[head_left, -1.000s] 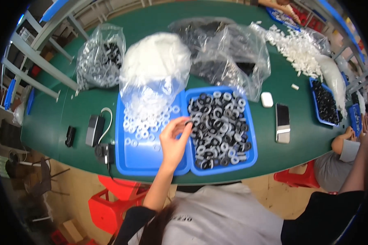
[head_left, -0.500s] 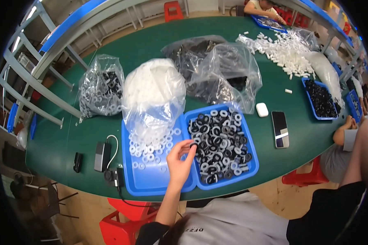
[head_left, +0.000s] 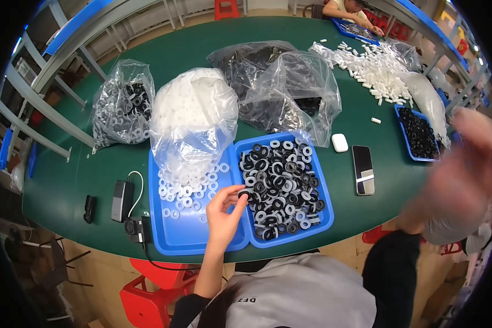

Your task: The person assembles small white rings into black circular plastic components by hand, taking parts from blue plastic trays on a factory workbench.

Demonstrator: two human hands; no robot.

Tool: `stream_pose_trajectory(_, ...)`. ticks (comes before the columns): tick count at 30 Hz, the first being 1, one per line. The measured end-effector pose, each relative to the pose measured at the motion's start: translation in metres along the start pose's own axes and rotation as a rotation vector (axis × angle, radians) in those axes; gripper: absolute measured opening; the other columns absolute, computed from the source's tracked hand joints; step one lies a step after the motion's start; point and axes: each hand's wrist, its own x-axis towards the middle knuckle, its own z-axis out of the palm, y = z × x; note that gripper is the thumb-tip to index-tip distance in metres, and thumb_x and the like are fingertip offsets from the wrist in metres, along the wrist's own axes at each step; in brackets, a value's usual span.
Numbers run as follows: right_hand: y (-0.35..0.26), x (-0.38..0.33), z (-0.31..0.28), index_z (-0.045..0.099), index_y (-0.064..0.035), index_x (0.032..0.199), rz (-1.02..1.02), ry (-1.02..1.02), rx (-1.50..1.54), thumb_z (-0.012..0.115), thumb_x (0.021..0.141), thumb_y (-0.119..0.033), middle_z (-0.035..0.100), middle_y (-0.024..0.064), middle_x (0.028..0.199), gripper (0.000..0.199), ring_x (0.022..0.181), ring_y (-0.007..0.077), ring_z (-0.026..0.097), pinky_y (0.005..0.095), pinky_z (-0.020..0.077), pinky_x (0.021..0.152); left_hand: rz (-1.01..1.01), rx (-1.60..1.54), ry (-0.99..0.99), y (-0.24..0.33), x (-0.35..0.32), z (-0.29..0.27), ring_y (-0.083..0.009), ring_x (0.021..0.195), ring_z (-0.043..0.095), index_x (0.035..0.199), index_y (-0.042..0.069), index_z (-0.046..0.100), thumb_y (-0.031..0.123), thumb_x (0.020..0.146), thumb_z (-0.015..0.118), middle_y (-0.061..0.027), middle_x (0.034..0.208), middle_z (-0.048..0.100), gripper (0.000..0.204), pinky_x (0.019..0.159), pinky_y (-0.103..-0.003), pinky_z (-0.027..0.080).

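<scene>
My left hand (head_left: 222,218) is closed in a pinch on a black ring washer (head_left: 244,194), at the left rim of a blue tray (head_left: 329,221). Black and grey washers (head_left: 281,183) lie heaped in that tray. Left of it, touching, is a second blue tray (head_left: 175,240) with loose white washers (head_left: 187,191) and a clear bag of white pieces (head_left: 195,106) resting on its far part. At the right edge, raised close to the camera, my right hand (head_left: 472,134) is smeared by motion, its fingers unreadable.
Bags of dark parts (head_left: 127,106) stand farther back on the green table (head_left: 93,169). A phone (head_left: 363,170), a white case (head_left: 339,143) and a power adapter (head_left: 122,199) lie near the trays. White cylinders (head_left: 380,71) are piled far right; a person (head_left: 355,13) works beyond.
My right arm has swung down into view at the right, blurred. My left hand keeps its pinch on the washer beside the tray. The whole view has shifted slightly.
</scene>
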Motion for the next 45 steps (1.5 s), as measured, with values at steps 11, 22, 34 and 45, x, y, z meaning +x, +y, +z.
stream_pose_trajectory(11,0.226,-0.249,0.131,0.067,-0.0043,0.085,0.298,-0.995,-0.716,0.062,0.073,-0.004,0.065,0.0119,0.088,0.013,0.093,0.0278,0.057,0.0393,0.0441,0.079,0.339,0.408,-0.287,0.004,-0.007,0.020,-0.0216,0.086,0.059,0.101,0.004,0.067,-0.001,0.078,0.066,-0.0090,0.097,0.060,0.023,0.076,-0.032,0.049)
stream_pose_trajectory(22,0.233,-0.257,0.135,0.063,-0.0034,0.077,0.265,-0.984,-0.858,0.057,0.073,-0.004,0.063,0.0135,0.086,0.007,0.092,0.0299,0.056,0.0398,0.0447,0.078,0.249,0.553,-0.239,0.002,-0.003,-0.021,-0.0272,0.085,0.062,0.103,0.003,0.064,0.005,0.082,0.063,-0.0137,0.100,0.060,0.021,0.077,-0.035,0.050)
stream_pose_trajectory(34,0.137,-0.201,0.111,0.053,0.0029,0.109,1.195,-0.163,0.616,0.053,0.094,-0.008,0.064,0.0192,0.107,0.019,0.092,0.0216,0.064,0.0314,0.0501,0.084,0.183,1.357,-0.095,-0.061,0.091,-0.031,-0.0349,0.076,0.063,0.098,0.002,0.059,0.016,0.087,0.058,-0.0175,0.086,0.060,0.018,0.066,-0.045,0.052)
stream_pose_trajectory(45,0.066,-0.182,0.106,0.053,0.0043,0.120,1.341,-0.232,0.963,0.049,0.097,-0.011,0.063,0.0143,0.109,0.028,0.094,0.0198,0.063,0.0314,0.0494,0.086,0.386,1.237,0.088,-0.023,0.079,-0.010,-0.0375,0.069,0.060,0.090,0.003,0.056,0.008,0.083,0.062,-0.0170,0.085,0.059,0.010,0.063,-0.044,0.051)
